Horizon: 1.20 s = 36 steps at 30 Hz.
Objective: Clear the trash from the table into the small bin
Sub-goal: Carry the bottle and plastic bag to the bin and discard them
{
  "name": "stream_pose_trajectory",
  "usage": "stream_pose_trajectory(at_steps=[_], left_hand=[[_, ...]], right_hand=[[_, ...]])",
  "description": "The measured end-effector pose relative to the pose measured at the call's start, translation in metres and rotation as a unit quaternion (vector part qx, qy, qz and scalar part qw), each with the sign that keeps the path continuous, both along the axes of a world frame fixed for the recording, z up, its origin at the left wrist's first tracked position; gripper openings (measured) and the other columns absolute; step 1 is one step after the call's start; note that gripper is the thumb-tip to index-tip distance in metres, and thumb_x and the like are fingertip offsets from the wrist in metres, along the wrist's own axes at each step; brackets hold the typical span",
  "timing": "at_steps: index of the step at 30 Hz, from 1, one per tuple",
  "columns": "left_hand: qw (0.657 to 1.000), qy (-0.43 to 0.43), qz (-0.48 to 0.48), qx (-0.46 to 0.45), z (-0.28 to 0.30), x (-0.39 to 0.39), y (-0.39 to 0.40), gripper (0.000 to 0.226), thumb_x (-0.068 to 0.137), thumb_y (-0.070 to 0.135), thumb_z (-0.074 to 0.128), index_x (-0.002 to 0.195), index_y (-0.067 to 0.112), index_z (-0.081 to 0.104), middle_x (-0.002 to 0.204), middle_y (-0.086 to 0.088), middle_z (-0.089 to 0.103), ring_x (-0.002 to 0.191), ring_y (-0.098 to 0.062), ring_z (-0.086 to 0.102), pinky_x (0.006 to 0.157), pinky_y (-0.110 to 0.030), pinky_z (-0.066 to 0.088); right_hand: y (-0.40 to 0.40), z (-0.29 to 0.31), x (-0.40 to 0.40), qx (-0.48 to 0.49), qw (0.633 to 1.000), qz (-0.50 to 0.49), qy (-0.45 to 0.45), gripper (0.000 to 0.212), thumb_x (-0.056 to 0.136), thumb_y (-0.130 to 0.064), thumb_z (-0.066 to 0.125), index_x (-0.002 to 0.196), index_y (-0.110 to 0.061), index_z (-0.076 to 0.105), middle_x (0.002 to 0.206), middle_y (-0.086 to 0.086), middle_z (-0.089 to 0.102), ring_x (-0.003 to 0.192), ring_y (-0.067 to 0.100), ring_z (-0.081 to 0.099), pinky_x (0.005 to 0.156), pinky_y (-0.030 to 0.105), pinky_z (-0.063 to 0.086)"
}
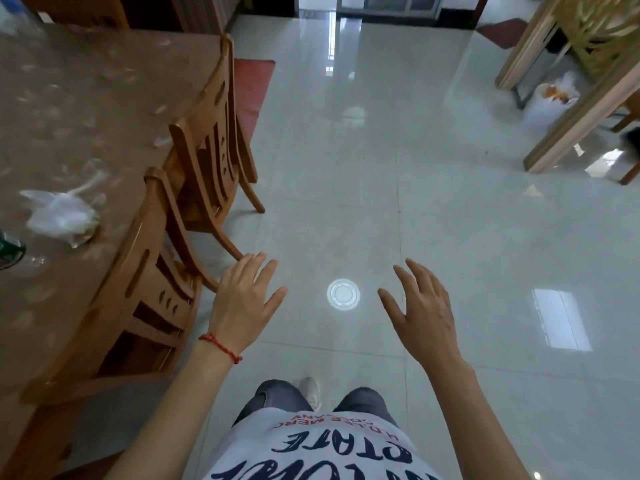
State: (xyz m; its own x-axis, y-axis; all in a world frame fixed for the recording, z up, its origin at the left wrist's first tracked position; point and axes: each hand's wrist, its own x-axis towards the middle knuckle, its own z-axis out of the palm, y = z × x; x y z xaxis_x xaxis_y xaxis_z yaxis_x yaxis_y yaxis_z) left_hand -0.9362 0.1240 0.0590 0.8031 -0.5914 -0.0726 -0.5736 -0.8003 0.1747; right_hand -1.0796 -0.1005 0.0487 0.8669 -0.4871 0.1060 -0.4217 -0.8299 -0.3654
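Note:
A crumpled clear plastic bag (60, 213) lies on the brown table (86, 98) at the left, with a dark green can or bottle (10, 251) at the frame's left edge beside it. A small white bin (550, 102) lined with a plastic bag and holding orange scraps stands far right under a wooden frame. My left hand (244, 303) and my right hand (420, 313) hover over the floor with fingers spread and hold nothing.
Two wooden chairs (194, 161) stand pushed against the table's right side. Glossy pale floor tiles (381, 150) stretch ahead. A red mat (251, 88) lies beyond the chairs. A wooden furniture frame (585, 98) stands at the right, with a small scrap (533, 191) on the floor.

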Motion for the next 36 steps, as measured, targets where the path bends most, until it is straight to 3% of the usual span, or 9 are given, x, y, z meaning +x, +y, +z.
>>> stream_pose_trajectory(at_steps=[10,19,24,30,36], left_hand=[[0.997,0.022,0.069,-0.010,-0.004,0.078,-0.042,0.073,0.092,0.055,0.011,0.114,0.006,0.060,0.119,-0.018,0.062,0.113,-0.035,0.057,0.093,-0.048,0.045],[0.975,0.020,0.214,-0.048,0.007,0.126,-0.064,0.073,0.091,0.056,0.011,0.116,0.007,0.059,0.121,-0.017,0.061,0.116,-0.036,0.055,0.095,-0.053,0.043],[0.952,0.014,0.300,-0.065,0.008,0.133,-0.058,0.073,0.091,0.057,0.012,0.120,0.007,0.056,0.125,-0.018,0.058,0.119,-0.036,0.052,0.096,-0.053,0.044],[0.907,-0.013,0.415,-0.067,0.008,0.124,-0.037,0.055,0.085,0.045,0.038,0.117,0.005,0.059,0.122,-0.019,0.060,0.116,-0.037,0.054,0.095,-0.053,0.042],[0.857,-0.014,0.511,-0.057,0.016,0.105,-0.010,0.073,0.090,0.058,0.014,0.121,0.007,0.057,0.127,-0.017,0.057,0.120,-0.036,0.051,0.098,-0.051,0.039]], right_hand=[[-0.058,0.002,0.109,0.005,0.998,0.062,0.006,0.055,0.087,-0.048,0.037,0.121,-0.009,0.056,0.131,0.014,0.055,0.122,0.035,0.051,0.099,0.045,0.040],[-0.103,0.019,0.235,-0.022,0.976,0.214,0.022,0.058,0.087,-0.050,0.035,0.120,-0.008,0.058,0.129,0.016,0.057,0.119,0.036,0.053,0.097,0.048,0.042],[-0.094,0.020,0.290,-0.028,0.949,0.313,0.031,0.068,0.091,-0.058,0.022,0.122,-0.009,0.056,0.131,0.016,0.055,0.120,0.036,0.053,0.097,0.048,0.042],[-0.058,0.019,0.338,-0.026,0.902,0.429,0.037,0.061,0.088,-0.053,0.032,0.123,-0.009,0.056,0.134,0.015,0.053,0.122,0.036,0.052,0.099,0.048,0.041],[-0.010,0.021,0.370,-0.012,0.855,0.518,0.041,0.059,0.089,-0.054,0.036,0.126,-0.012,0.053,0.136,0.013,0.051,0.126,0.033,0.047,0.103,0.046,0.037]])
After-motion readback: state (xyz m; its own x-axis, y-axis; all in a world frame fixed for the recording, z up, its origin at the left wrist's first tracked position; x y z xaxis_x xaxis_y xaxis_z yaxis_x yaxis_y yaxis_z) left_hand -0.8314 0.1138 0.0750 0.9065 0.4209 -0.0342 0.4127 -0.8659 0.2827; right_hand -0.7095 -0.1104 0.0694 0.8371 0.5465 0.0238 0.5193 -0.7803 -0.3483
